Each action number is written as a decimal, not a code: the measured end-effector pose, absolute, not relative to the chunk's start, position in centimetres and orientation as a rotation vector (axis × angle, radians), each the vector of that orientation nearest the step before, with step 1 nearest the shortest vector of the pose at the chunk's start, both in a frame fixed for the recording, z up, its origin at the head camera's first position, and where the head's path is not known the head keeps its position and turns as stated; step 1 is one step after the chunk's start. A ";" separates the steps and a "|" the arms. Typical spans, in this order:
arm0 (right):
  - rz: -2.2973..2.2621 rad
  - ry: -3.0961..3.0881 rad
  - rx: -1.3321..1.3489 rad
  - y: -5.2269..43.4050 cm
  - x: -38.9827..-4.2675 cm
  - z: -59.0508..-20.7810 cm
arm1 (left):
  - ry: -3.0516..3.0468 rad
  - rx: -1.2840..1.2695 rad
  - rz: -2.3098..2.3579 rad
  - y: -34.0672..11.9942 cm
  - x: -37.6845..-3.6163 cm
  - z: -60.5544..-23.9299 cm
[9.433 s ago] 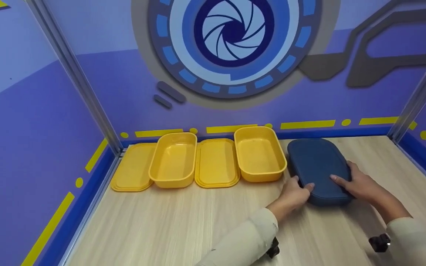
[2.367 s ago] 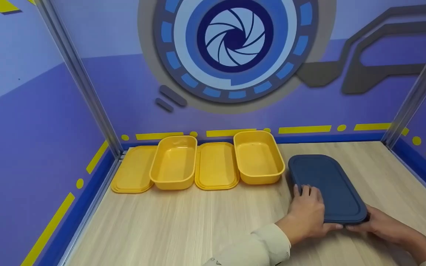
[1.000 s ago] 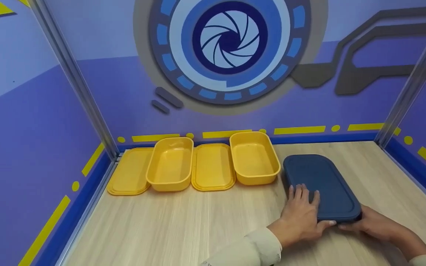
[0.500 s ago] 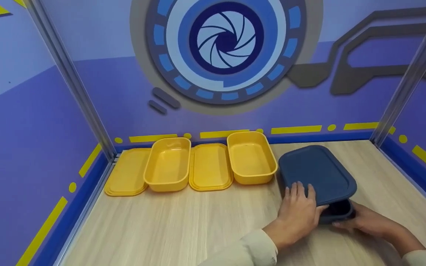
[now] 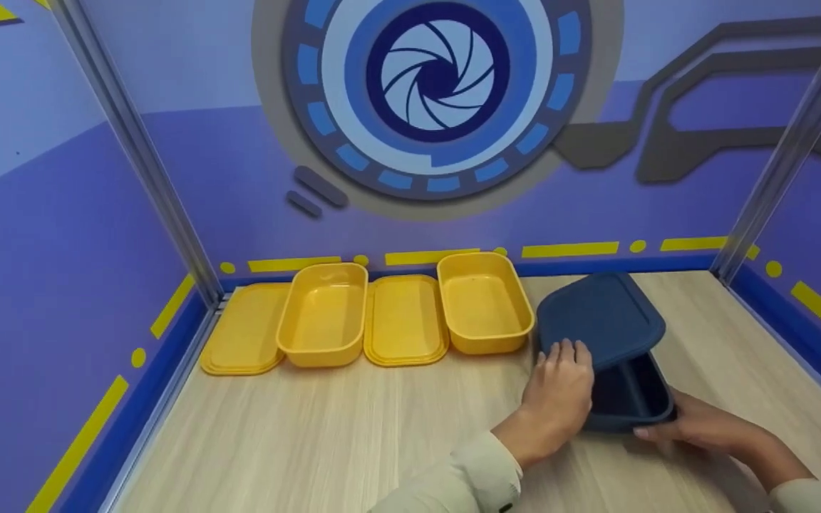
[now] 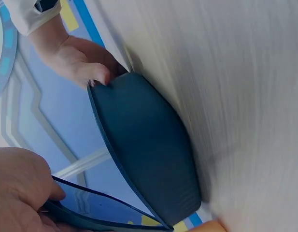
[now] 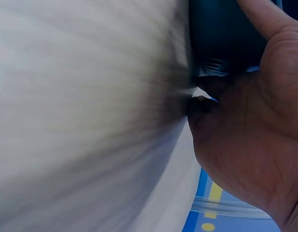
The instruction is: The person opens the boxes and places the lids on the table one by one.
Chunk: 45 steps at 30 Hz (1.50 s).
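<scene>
A dark blue lunch box [image 5: 611, 425] sits at the right of the table, its lid [image 5: 606, 313] raised at the near end and tilted, leaving a dark compartment with a divider in sight. My left hand [image 5: 556, 399] grips the lid by its near left edge. In the left wrist view, thumb and fingers of the left hand [image 6: 18, 193] pinch the lid [image 6: 91, 222], which meets the box [image 6: 144, 145] at the far end. Around the box's near right corner my right hand [image 5: 710, 422] holds on, thumb at the front wall and fingers along the side, partly hidden.
Left of the box stand two uncovered yellow lunch boxes [image 5: 487, 343] [image 5: 323, 356], alternating with two flat yellow lids [image 5: 407, 320] [image 5: 246, 331] along the back wall [image 5: 382, 228]. Side walls with metal posts [image 5: 136, 142] bound the wooden table [image 5: 311, 442].
The lid lay flat on the blue box a second ago; its near end has since come up and away, moving back and left with my left hand. My right hand keeps its grip on the box.
</scene>
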State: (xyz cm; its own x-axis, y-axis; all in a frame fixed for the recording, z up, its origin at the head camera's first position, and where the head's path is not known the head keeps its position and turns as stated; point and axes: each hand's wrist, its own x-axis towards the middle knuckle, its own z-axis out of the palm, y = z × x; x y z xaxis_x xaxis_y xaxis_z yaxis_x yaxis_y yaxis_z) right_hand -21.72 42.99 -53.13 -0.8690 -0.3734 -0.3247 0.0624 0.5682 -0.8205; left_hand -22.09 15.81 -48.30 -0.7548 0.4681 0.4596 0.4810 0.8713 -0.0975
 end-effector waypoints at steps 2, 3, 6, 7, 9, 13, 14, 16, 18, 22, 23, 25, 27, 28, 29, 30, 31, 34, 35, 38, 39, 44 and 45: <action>-1.210 2.336 -0.222 43.0 -21.8 -53.0 | -2.547 -0.695 -0.100 15.5 -22.4 -48.3; -1.189 2.338 -0.211 43.0 -21.7 -52.9 | -2.530 -0.692 -0.130 15.3 -22.5 -48.4; -1.136 2.349 -0.197 43.0 -21.7 -52.7 | -2.469 -0.691 -0.231 14.8 -22.9 -48.7; -1.127 2.350 -0.203 43.1 -21.6 -52.6 | -2.452 -0.691 -0.272 14.6 -23.1 -48.8; -1.112 2.356 -0.196 43.2 -21.6 -52.4 | -2.435 -0.692 -0.363 14.3 -23.3 -49.1; -1.063 2.447 -0.143 43.4 -21.5 -51.7 | -2.431 -0.689 -0.534 13.8 -23.7 -49.2; -1.038 2.501 -0.117 43.3 -21.5 -51.5 | -2.430 -0.688 -0.568 13.6 -23.7 -49.1; -1.003 2.622 -0.069 43.2 -21.4 -51.3 | -2.423 -0.688 -0.626 13.4 -23.9 -49.1; -0.992 2.737 -0.021 43.0 -21.3 -51.2 | -2.412 -0.683 -0.679 13.2 -24.0 -49.1; -1.145 2.758 0.101 42.8 -20.9 -51.5 | -2.393 -0.669 -0.770 13.1 -24.2 -49.1; -1.190 2.742 0.127 42.9 -20.7 -51.6 | -2.392 -0.666 -0.790 13.1 -24.3 -49.1; -1.271 2.720 0.180 43.0 -20.6 -51.7 | -2.391 -0.661 -0.823 13.2 -24.3 -49.0; -1.293 2.747 0.218 43.2 -20.5 -51.7 | -2.386 -0.657 -0.854 13.2 -24.3 -49.0; -1.289 2.769 0.234 43.4 -20.5 -51.7 | -2.383 -0.655 -0.864 13.3 -24.3 -49.0; -1.277 2.795 0.245 43.6 -20.5 -51.7 | -2.379 -0.653 -0.872 13.3 -24.3 -49.0; -1.266 2.817 0.261 43.8 -20.5 -51.6 | -2.374 -0.650 -0.879 13.4 -24.3 -49.1; -1.252 2.834 0.277 44.1 -20.5 -51.6 | -2.368 -0.648 -0.884 13.4 -24.3 -49.1; -1.226 2.864 0.314 45.2 -20.5 -51.6 | -2.353 -0.645 -0.903 13.5 -24.3 -49.3; -1.222 2.871 0.332 45.6 -20.5 -51.5 | -2.351 -0.645 -0.909 13.6 -24.3 -49.4; -1.199 2.882 0.378 46.9 -20.7 -51.4 | -2.354 -0.641 -0.924 13.7 -24.4 -49.6; -1.195 2.884 0.392 47.4 -20.8 -51.4 | -2.358 -0.640 -0.928 13.7 -24.4 -49.7; -1.278 2.833 0.502 49.3 -21.6 -51.9 | -2.375 -0.641 -0.959 13.9 -24.4 -50.1; -1.306 2.819 0.533 49.7 -21.8 -52.0 | -2.376 -0.644 -0.968 13.9 -24.4 -50.1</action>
